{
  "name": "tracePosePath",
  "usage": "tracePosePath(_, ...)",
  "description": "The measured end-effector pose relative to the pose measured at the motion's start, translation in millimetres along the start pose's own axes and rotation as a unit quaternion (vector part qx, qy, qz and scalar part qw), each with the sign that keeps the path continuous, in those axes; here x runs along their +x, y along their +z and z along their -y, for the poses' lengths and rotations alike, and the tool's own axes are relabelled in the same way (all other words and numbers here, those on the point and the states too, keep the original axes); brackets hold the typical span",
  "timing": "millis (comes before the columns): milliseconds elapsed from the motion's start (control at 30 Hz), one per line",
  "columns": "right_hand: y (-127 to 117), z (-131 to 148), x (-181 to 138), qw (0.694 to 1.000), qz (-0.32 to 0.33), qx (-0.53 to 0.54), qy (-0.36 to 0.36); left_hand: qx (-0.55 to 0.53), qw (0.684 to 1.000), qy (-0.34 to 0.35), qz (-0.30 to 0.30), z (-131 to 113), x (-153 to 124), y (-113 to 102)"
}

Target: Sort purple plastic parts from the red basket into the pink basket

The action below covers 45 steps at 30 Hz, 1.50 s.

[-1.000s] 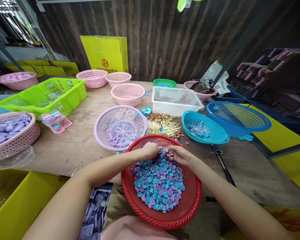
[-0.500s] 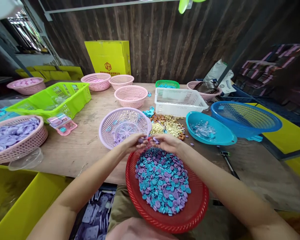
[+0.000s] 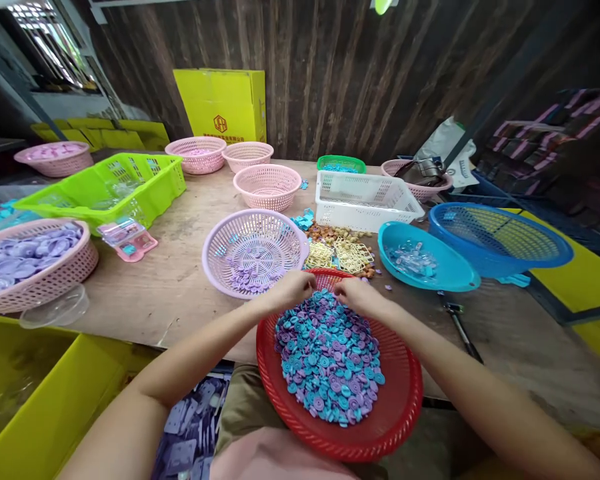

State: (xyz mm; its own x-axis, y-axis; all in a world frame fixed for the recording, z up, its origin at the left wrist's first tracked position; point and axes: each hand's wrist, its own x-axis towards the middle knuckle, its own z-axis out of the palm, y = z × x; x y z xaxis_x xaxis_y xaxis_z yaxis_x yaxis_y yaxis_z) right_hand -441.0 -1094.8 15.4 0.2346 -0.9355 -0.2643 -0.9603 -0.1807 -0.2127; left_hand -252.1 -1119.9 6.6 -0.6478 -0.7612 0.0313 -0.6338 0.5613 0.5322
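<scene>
At the far left I count two pink baskets, the near one [image 3: 35, 280] heaped with lilac discs and the far one [image 3: 54, 159] holding pink pieces, with one lime-green crate [image 3: 105, 190] between them and the middle of the wooden table [image 3: 180, 293]. Three more pink baskets [image 3: 267, 187] cluster toward the back centre before one yellow carton [image 3: 223, 105]. One lilac basket [image 3: 254, 252] sits just left of centre, a small scatter of purple pieces on its floor. My left hand [image 3: 291, 290] rests at the far rim of the single red basket [image 3: 300, 413], fingers curled down into the pile; I cannot tell what, if anything, they pinch. My right hand [image 3: 357, 297] sits just beside it, also curled over the pieces, its grip hidden too. The red basket overhangs the table's near edge above my lap, holding one dense heap of small round buttons [image 3: 330, 363], teal and purple mixed, too many to count. Rightward stand one white crate [image 3: 365, 200], one teal bowl [image 3: 425, 263] of clear pieces, and one blue basket [image 3: 500, 239].
</scene>
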Motion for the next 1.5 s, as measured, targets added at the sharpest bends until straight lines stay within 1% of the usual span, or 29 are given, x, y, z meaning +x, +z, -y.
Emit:
tracePosePath(33, 10, -1, -3, 1.000, -0.003, -0.008, 0.000, 0.016, 0.999, 0.012, 0.034, -5, 5, 11)
tracePosePath(100, 26, -1, -8, 1.000, -0.012, -0.024, 0.001, 0.032, 0.997, 0.018, 0.074, -11, 15, 30)
tracePosePath(200, 38, -1, -10, 1.000, -0.020, -0.019, 0.000, 0.047, 0.992, 0.027, 0.112, -10, 23, 46)
tracePosePath(333, 41, -9, -11, 0.998, -0.040, 0.043, -0.004, 0.041, 0.988, 0.039, 0.146, -1, 28, 45)
tracePosePath(433, 40, -17, -13, 0.989, -0.065, 0.135, -0.004, 0.022, 0.986, 0.046, 0.162, 4, 30, 40)
tracePosePath(467, 39, -19, -14, 0.982, -0.067, 0.175, 0.001, 0.013, 0.985, 0.048, 0.165, 5, 30, 38)
tracePosePath(533, 39, -23, -16, 0.962, -0.053, 0.266, 0.021, -0.007, 0.984, 0.053, 0.169, 7, 30, 36)
tracePosePath(667, 38, -28, -22, 0.896, -0.008, 0.440, 0.057, -0.059, 0.981, 0.045, 0.180, 11, 27, 29)
tracePosePath(767, 36, -27, -25, 0.853, 0.013, 0.518, 0.062, -0.108, 0.973, 0.020, 0.205, 13, 24, 21)
tracePosePath(833, 35, -25, -26, 0.837, 0.038, 0.542, 0.060, -0.177, 0.956, -0.006, 0.233, 13, 21, 16)
tracePosePath(900, 33, -22, -26, 0.833, 0.062, 0.548, 0.054, -0.299, 0.922, -0.058, 0.238, 10, 18, 14)
tracePosePath(967, 33, -19, -23, 0.840, 0.074, 0.536, 0.045, -0.394, 0.887, -0.112, 0.211, 6, 16, 14)
tracePosePath(1000, 33, -18, -22, 0.849, 0.077, 0.522, 0.042, -0.410, 0.882, -0.130, 0.195, 4, 16, 15)
tracePosePath(1033, 34, -16, -20, 0.861, 0.077, 0.501, 0.040, -0.400, 0.888, -0.137, 0.181, 2, 16, 16)
tracePosePath(1100, 37, -12, -17, 0.894, 0.069, 0.441, 0.037, -0.353, 0.911, -0.139, 0.162, -1, 17, 21)
tracePosePath(1167, 42, -7, -16, 0.929, 0.044, 0.368, 0.027, -0.289, 0.937, -0.132, 0.143, -4, 20, 27)
tracePosePath(1233, 49, -2, -17, 0.953, 0.016, 0.301, 0.012, -0.207, 0.964, -0.116, 0.122, -6, 21, 34)
tracePosePath(1300, 55, 2, -18, 0.967, 0.000, 0.254, 0.006, -0.125, 0.981, -0.095, 0.112, -7, 22, 42)
tracePosePath(1367, 58, 4, -19, 0.974, -0.006, 0.228, 0.008, -0.055, 0.990, -0.073, 0.109, -9, 20, 49)
tracePosePath(1500, 55, -1, -17, 0.970, -0.013, 0.241, 0.007, 0.026, 0.992, -0.044, 0.116, -14, 18, 63)
